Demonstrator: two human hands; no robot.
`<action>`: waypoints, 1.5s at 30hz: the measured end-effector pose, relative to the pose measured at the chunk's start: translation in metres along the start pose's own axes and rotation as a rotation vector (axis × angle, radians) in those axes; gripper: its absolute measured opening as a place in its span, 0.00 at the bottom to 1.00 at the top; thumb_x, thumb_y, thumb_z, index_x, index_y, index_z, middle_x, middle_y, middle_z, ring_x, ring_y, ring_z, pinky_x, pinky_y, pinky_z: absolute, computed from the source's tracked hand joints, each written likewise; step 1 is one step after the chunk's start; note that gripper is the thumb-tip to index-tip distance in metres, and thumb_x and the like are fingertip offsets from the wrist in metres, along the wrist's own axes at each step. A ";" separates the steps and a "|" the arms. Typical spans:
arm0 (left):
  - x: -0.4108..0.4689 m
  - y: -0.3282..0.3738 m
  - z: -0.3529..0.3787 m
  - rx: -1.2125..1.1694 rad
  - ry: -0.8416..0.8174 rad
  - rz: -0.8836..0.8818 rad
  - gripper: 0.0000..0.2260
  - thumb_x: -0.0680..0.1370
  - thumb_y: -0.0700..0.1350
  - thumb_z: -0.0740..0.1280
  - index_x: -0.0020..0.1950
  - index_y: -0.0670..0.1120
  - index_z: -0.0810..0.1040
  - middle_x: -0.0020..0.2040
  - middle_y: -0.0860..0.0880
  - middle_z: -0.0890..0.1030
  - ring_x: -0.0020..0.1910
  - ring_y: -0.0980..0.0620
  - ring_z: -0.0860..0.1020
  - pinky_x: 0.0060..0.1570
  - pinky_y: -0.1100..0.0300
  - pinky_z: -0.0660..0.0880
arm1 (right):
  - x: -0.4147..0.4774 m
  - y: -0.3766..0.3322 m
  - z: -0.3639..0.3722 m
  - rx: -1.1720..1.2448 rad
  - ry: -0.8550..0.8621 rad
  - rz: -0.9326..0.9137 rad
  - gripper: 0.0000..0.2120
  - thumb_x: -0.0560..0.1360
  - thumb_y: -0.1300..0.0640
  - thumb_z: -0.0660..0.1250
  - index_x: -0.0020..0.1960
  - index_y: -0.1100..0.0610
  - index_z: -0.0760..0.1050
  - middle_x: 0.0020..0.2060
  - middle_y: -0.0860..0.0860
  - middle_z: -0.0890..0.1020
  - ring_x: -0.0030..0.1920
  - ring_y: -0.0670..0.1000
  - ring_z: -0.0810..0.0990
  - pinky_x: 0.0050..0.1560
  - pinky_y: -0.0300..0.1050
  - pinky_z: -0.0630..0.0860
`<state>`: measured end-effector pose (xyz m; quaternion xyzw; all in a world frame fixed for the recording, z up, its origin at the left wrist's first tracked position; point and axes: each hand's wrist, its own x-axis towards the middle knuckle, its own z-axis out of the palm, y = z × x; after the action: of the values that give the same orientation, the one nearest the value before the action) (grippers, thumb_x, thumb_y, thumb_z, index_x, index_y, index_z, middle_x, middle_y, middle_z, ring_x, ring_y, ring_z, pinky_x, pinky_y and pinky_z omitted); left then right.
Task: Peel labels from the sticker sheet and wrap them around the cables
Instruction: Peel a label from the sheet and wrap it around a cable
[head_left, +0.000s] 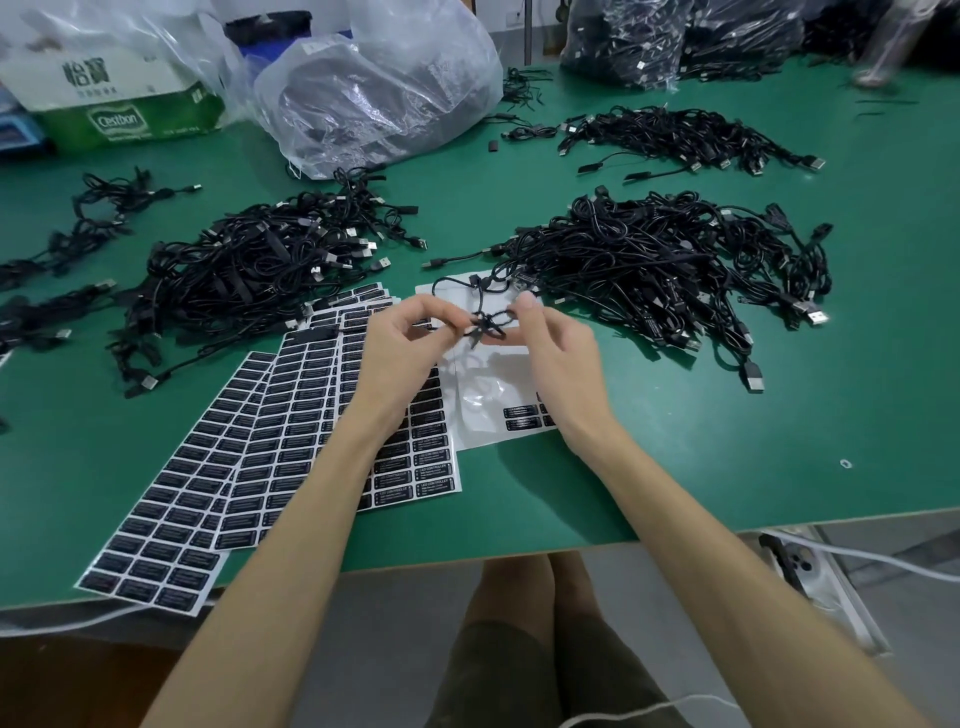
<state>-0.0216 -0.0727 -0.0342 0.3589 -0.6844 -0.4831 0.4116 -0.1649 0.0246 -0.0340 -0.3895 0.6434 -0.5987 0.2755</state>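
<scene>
Both hands hold one thin black cable above the table's middle. My left hand pinches it from the left, my right hand pinches it from the right, and a small black label sits on the cable between the fingertips. Under the hands lies a nearly bare white sticker sheet with a few black labels at its lower edge. Full sheets of black labels fan out to the left.
Heaps of black USB cables lie left, right and far right on the green table. Plastic bags and a carton stand at the back. A phone rests beyond the front edge.
</scene>
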 end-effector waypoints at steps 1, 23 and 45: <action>-0.001 0.001 0.001 0.028 -0.049 -0.012 0.11 0.75 0.33 0.72 0.42 0.50 0.86 0.48 0.50 0.88 0.44 0.37 0.80 0.53 0.41 0.80 | 0.000 0.001 -0.001 0.010 0.015 -0.003 0.30 0.84 0.38 0.56 0.53 0.65 0.80 0.44 0.57 0.86 0.50 0.61 0.81 0.57 0.60 0.76; 0.006 -0.006 -0.007 -0.393 0.195 -0.122 0.10 0.86 0.48 0.62 0.50 0.45 0.77 0.38 0.49 0.83 0.35 0.51 0.80 0.38 0.59 0.78 | -0.003 0.005 0.002 -0.038 -0.408 -0.040 0.08 0.81 0.53 0.66 0.53 0.52 0.84 0.40 0.46 0.88 0.32 0.44 0.75 0.36 0.37 0.73; -0.002 -0.001 0.005 0.125 -0.200 -0.029 0.08 0.80 0.48 0.73 0.48 0.43 0.86 0.33 0.44 0.83 0.30 0.54 0.77 0.34 0.67 0.71 | -0.012 0.002 -0.041 -0.094 -0.189 -0.107 0.06 0.80 0.60 0.70 0.56 0.56 0.82 0.50 0.51 0.85 0.53 0.51 0.82 0.55 0.44 0.80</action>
<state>-0.0253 -0.0691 -0.0368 0.3439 -0.7455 -0.4789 0.3110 -0.1918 0.0574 -0.0319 -0.4906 0.6200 -0.5423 0.2842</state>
